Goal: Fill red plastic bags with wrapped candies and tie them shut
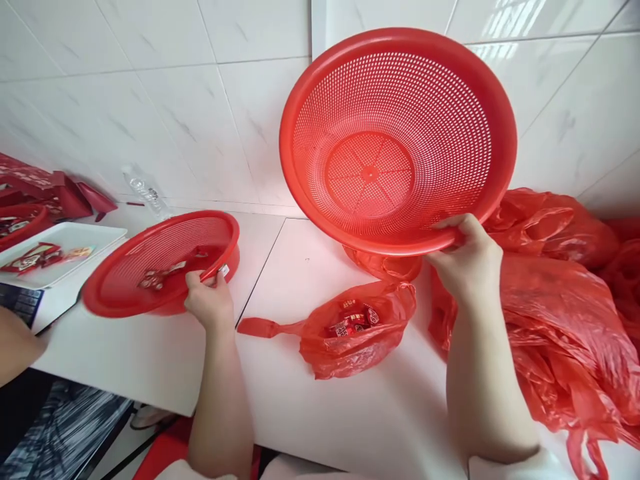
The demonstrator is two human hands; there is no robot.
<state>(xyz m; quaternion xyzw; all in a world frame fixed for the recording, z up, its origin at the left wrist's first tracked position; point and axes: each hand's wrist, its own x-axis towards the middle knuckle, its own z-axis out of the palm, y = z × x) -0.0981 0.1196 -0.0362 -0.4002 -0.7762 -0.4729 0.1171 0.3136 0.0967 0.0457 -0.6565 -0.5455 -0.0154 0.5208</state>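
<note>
My right hand [467, 257] grips the near rim of a large red plastic colander [370, 150], which is tilted up so that its bare inside faces me. My left hand [210, 300] has its fingers wrapped round the rim of a second red colander [165, 263] on the left. Several small wrapped items lie in that one, and it tips toward me. Between my forearms, an open red plastic bag [350, 363] sits on the white table [295, 407], with small red printed packets [353, 320] showing inside.
Piled red plastic bags [565, 307] cover the table's right side. At the left stand a white tray [107, 233] with packets, a clear plastic bottle [145, 190] and another red basket [35, 230]. A co-worker's arm [17, 347] shows at the left edge. A tiled wall [175, 133] rises behind.
</note>
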